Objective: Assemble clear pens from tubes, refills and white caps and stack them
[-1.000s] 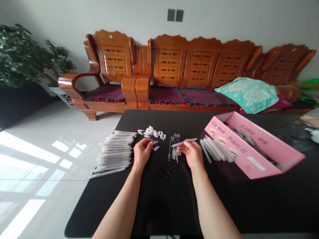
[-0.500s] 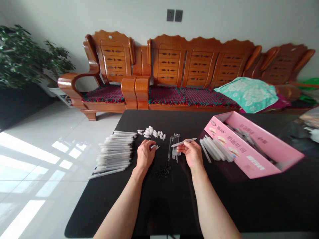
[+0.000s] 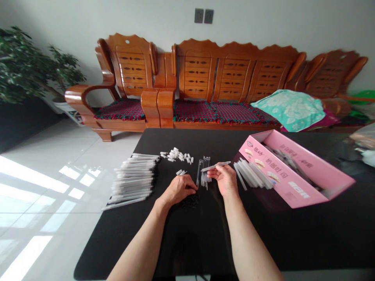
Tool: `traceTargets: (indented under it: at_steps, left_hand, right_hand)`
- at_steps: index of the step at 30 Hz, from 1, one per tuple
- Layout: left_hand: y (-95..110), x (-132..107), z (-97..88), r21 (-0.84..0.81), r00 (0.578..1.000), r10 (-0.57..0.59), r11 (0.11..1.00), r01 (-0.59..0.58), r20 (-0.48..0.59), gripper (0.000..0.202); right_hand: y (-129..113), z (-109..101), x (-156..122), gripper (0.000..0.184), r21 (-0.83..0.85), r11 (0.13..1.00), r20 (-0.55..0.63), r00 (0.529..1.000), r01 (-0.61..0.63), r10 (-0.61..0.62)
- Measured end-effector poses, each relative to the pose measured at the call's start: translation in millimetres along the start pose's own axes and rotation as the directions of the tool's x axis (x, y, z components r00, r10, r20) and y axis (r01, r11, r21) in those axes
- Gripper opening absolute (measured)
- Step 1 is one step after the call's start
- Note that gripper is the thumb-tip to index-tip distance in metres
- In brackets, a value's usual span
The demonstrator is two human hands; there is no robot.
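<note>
My left hand (image 3: pixel 181 189) has its thumb and fingertips together at the lower end of a slim dark pen refill (image 3: pixel 198 173). Whether it grips the refill or something smaller is hidden. Partly under that hand lies a pile of small black caps (image 3: pixel 190 201). Just beyond its knuckles are a few small white pieces (image 3: pixel 181 172). My right hand (image 3: pixel 226 179) is closed on a whitish, translucent pen barrel (image 3: pixel 216 166), held slanted over the row of refills (image 3: pixel 206 171). Right of that hand lies a bunch of similar white barrels (image 3: pixel 253 175).
On the left of the black table (image 3: pixel 131 238) lies a stack of white pens with dark ends (image 3: pixel 134 175). Small white caps (image 3: pixel 176 154) lie beyond my hands. A pink box (image 3: pixel 295 171) with contents stands at right. Behind is a wooden bench (image 3: pixel 234 74).
My left hand has moved right and toward me, from the small white pieces to the refills' lower end by the black caps. My right hand keeps holding the barrel almost still.
</note>
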State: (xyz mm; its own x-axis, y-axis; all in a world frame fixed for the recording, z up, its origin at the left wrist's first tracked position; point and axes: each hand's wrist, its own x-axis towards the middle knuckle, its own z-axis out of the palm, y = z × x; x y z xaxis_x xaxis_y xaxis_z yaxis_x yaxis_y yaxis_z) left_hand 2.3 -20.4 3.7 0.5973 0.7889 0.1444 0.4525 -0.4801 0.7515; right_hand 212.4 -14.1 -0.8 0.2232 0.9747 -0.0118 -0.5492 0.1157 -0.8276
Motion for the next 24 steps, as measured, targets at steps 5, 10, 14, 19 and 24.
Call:
traceTargets:
  at_steps: [5,10,14,19,24]
  left_hand:
    - [1.8,2.0,-1.1,-0.056,0.998,-0.040,0.998,0.037,-0.047,0.009]
    - [-4.6,6.3,0.2,-0.538,0.905,-0.345,0.826,0.168,-0.248,0.013]
    - [-5.8,7.6,1.5,-0.756,0.866,-0.432,0.647,0.104,-0.251,0.024]
    - [-2.1,8.8,3.2,-0.787,0.876,-0.423,0.611,0.085,-0.233,0.025]
    - [-2.0,10.1,6.4,-0.797,0.875,-0.429,0.598,0.087,-0.226,0.026]
  right_hand:
    - [0.5,-0.7,0.1,0.022,-0.006,1.000,0.000,1.000,0.001,-0.001]
    - [2.2,0.7,-0.6,0.023,-0.019,1.000,-0.008,1.000,0.007,-0.007]
    - [5.9,4.7,-3.4,0.024,-0.056,0.998,0.028,1.000,0.003,-0.001]
    - [8.6,9.7,-7.3,0.025,-0.083,0.996,0.068,0.997,-0.015,0.021]
    - [8.9,10.4,-7.6,0.024,-0.090,0.996,0.072,0.997,-0.016,0.023]
